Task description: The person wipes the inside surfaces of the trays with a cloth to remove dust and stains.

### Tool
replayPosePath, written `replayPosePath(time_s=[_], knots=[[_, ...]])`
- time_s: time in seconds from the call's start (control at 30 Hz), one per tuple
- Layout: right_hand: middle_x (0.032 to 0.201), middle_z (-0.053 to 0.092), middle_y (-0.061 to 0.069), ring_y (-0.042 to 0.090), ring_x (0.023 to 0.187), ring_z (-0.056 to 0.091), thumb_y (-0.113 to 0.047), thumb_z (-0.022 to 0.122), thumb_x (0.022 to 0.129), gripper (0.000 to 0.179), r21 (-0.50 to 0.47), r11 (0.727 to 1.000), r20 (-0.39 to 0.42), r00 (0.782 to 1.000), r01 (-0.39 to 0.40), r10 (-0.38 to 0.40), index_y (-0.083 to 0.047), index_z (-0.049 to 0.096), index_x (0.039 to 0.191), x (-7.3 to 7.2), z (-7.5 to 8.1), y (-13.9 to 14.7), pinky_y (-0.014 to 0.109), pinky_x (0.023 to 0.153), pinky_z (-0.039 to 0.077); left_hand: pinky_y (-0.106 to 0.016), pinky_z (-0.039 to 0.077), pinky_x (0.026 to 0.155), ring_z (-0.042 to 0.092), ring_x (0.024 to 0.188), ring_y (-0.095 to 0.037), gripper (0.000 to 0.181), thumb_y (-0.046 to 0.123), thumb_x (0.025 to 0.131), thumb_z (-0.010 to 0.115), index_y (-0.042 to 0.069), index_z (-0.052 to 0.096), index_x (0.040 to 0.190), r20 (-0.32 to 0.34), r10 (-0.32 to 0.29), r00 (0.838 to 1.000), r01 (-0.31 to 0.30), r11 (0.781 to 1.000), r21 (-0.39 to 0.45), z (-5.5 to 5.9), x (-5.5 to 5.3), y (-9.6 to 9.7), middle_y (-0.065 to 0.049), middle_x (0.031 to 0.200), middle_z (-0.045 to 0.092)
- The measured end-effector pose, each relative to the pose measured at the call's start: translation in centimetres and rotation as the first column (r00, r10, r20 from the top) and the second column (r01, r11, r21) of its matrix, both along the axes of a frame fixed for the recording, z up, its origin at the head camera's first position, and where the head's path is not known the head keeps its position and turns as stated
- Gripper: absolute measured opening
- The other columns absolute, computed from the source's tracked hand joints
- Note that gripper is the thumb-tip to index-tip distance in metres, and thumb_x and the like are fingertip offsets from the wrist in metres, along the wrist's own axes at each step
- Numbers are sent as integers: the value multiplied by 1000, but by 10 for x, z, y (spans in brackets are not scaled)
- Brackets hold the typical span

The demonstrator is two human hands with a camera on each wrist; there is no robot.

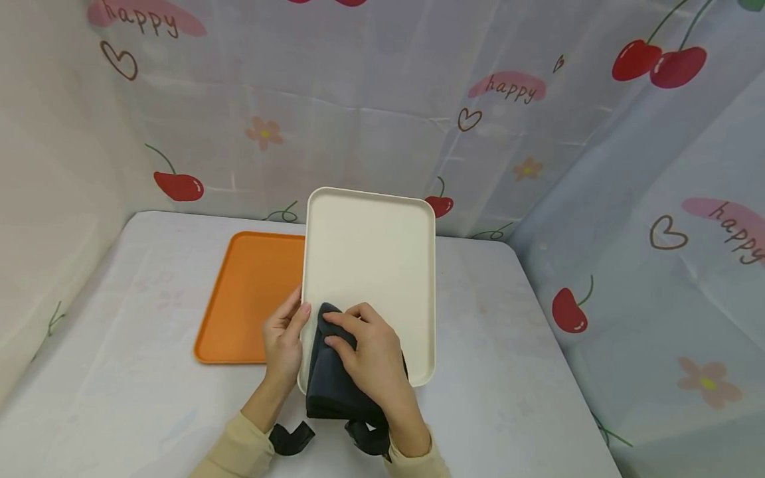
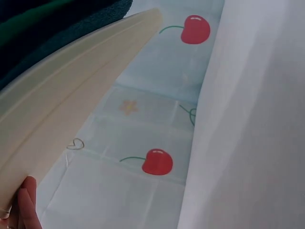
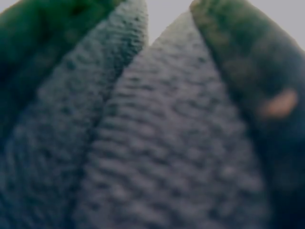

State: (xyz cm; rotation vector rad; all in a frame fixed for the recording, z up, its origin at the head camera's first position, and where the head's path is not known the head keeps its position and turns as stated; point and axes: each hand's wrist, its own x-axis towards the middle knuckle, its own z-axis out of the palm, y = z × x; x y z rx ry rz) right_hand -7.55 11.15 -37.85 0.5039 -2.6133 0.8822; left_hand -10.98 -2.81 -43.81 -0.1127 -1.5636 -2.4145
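Head view: a white tray (image 1: 370,259) is held up at the centre of the frame, its far edge overlapping the printed curtain (image 1: 358,119) behind. The left hand (image 1: 284,348) grips its left edge, thumb on the front. A dark folded cloth (image 1: 333,385) lies against the lower part of the white tray, its near end reaching past the tray's lower edge. The right hand (image 1: 375,355) pinches the cloth from above between thumb and fingers. An orange tray (image 1: 248,309), partly covered from view by the white one, rests on the table (image 1: 496,372) left of centre.

Left wrist view: the white tray slants across the upper left, cloth above it. Right wrist view: textured layers of cloth fill most of the frame (too blurred for finer detail).
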Motion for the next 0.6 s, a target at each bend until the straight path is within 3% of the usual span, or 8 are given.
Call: replayPosePath(time_s=[0.2,0.6], knots=[[95,62,-2,7,76,56,-20,81,79,33,7,998,7,998,-65,65,-16,76,111,4,-1,-10,17,65,48,-16,55,79,66,95,-4,41,0,98,51,-11,47,137,-16,-12,1000,12,1000,19,-2,0,1,10,103,72],[95,62,-3,7,77,56,-21,82,78,35,6,998,6,998,-64,64,-16,75,112,4,-3,-11,15,64,47,-16,56,76,66,90,-4,41,-2,97,50,-14,46,136,-36,0,999,2,999,34,-3,0,2,9,98,72]])
